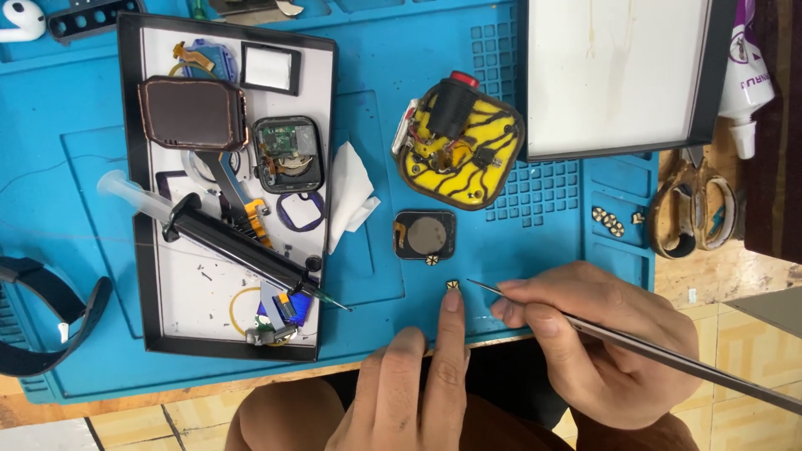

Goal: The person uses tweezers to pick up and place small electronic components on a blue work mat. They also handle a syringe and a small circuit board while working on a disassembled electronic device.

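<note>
My left hand [413, 392] pins a tiny square chip [452, 286] under its extended index finger near the blue mat's [376, 75] front edge. My right hand [585, 334] is closed around thin tweezers [635, 344], tip just beside the chip. I judge that a slipping fingertip or a hard nudge could flick the chip off that edge.

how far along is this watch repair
Done: watch body lies opened in the tray, its screen off beside it. In hand: left hand pins a tiny part on the mat; right hand aims tweezers at it. Left: nothing reassembled.
</note>
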